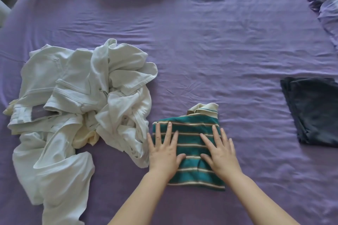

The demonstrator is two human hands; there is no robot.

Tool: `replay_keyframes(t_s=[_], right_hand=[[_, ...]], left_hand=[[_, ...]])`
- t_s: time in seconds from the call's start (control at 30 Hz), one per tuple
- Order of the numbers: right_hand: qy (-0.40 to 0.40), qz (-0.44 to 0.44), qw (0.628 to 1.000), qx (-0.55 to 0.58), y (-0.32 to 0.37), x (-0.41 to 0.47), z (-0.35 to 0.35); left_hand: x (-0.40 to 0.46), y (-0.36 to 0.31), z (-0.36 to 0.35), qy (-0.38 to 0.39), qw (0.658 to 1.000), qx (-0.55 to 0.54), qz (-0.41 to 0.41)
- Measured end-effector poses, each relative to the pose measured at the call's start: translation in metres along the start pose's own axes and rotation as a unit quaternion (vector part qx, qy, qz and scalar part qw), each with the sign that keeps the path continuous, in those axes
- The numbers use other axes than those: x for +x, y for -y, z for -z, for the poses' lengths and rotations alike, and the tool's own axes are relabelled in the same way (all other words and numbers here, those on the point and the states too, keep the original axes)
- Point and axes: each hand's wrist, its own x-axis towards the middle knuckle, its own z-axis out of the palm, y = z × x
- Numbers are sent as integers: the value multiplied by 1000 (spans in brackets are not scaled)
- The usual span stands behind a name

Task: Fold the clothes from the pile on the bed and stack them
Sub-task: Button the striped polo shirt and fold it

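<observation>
Striped shirt (190, 144): folded, on bed (219, 51). Left hand (164, 153) and right hand (222, 155): flat, fingers spread, pressing it. White pile (78, 100): just beside.

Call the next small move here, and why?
Probably lift the striped shirt onto the dark garment at right. It looks fully folded, both the left hand and right hand press flat on it, and the white pile waits.

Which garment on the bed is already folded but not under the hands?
The dark navy garment at the right edge. The striped green shirt lies under both hands, and the white pile is unfolded.
</observation>
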Motion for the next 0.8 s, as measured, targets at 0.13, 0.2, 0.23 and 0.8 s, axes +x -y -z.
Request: replay_keyframes(t_s=[0.13, 0.2, 0.23, 0.8], right_hand=[[4, 4, 1000, 10, -7, 1, -7], [-17, 4, 999, 37, -5, -1, -3], [-22, -1, 998, 53, -3, -1, 0], [-46, -201, 882, 425, 2, 23, 13]], left_hand=[[7, 5, -2, 51, 998, -32, 10], [5, -1, 1, 40, 997, -60, 26], [2, -5, 3, 27, 996, -79, 40], [15, -16, 17, -39, 734, -545, 403]])
